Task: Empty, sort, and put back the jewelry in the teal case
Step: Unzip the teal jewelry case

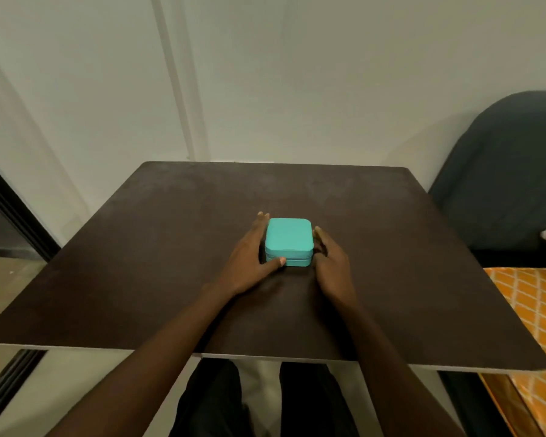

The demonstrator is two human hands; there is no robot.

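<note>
A small square teal case (288,238) with rounded corners sits shut in the middle of the dark brown table (171,247). My left hand (249,260) lies against its left side, fingers along the far left corner and the thumb pressed on the front seam. My right hand (331,263) rests on the table against the case's right side, fingers curled toward it. No jewelry is in sight.
The table's back edge stands against a pale wall. A dark blue chair (501,184) is at the right, with an orange patterned cloth (530,310) below it. My legs in dark trousers (265,405) show under the front edge.
</note>
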